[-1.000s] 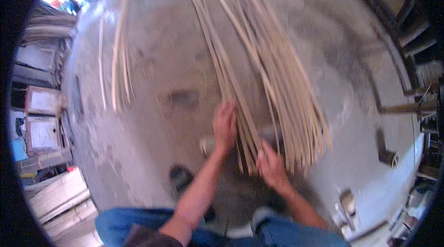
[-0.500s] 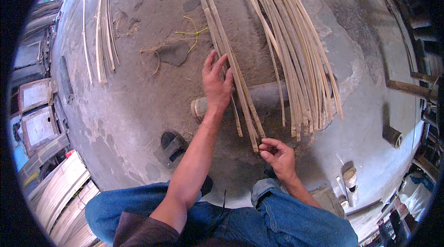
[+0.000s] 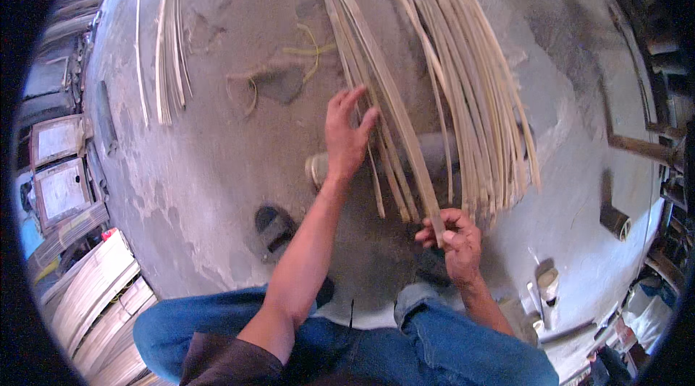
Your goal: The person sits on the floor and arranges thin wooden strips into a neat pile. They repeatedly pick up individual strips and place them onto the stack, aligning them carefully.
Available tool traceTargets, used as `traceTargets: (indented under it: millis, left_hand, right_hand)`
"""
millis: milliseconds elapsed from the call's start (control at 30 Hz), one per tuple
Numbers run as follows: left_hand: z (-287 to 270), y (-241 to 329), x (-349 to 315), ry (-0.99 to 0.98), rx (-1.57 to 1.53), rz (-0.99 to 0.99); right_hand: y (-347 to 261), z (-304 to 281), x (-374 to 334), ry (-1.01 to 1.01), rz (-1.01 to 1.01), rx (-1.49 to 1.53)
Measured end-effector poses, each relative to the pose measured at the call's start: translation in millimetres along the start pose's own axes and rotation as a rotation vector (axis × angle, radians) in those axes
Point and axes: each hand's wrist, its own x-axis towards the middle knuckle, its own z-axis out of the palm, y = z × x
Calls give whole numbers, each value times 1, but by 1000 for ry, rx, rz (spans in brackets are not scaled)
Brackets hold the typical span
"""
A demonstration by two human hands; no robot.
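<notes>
So the near end of one long pale strip (image 3: pixel 418 162) just swung off its neighbouring strips (image 3: pixel 407 206), toward 3 o'clock, which singled it out; right hand (image 3: pixel 461 243) pinched it around 4 o'clock; left hand (image 3: pixel 347 133) hung spread near 12, contact unclear.

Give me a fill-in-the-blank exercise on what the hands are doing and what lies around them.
1. The right hand holds a long strip by its near ____.
2. The left hand is not closed but ____.
3. The round pole lies not on top of the strips but ____ them.
4. The person's jeans are ____ in colour.

Missing words: end; open; under; blue.
</notes>
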Motion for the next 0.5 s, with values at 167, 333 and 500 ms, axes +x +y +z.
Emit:
traceTargets:
  millis: [167, 333, 500]
  left_hand:
    - [6, -4, -4, -15, -13, 58]
    - [-11, 12, -2, -31, -2, -19]
    - [-4, -7, -6, 13, 40, 20]
  right_hand:
    - [-56, 11, 37, 55, 13, -42]
    - [-35, -16, 36, 166, -157, -374]
    - [-41, -31, 26, 322, -158, -710]
